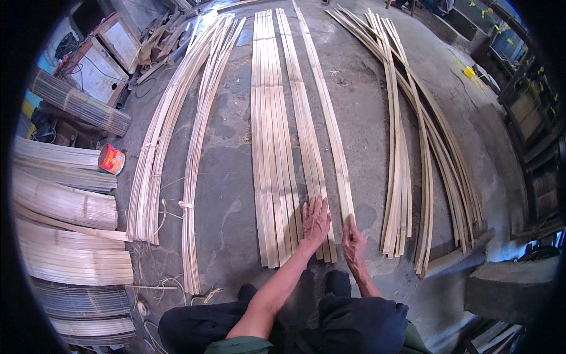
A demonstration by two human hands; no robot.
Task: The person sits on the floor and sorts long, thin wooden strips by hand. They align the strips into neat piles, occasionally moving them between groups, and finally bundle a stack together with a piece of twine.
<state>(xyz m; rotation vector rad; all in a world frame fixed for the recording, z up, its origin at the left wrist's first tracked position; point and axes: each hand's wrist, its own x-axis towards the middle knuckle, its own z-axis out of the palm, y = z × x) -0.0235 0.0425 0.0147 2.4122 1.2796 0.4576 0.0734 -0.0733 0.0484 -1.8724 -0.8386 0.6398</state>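
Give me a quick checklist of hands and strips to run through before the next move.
1. Left hand placed on the narrow strip group: ok, fingers lie over its near part.
2. Right hand on the single strip: ok, at its near end.
3. Firmness of that right-hand grip: cannot tell.
4. Single strip flush against the narrow strip group: not ok, floor shows between them.
5. Wide strip group side by side: ok.
6. Tied bundle clear of both hands: ok, off to the left.

Left hand (pixel 316 224) resting on narrow strip row (pixel 303 118); right hand (pixel 354 245) pinching lone strip (pixel 331 127) at near end.
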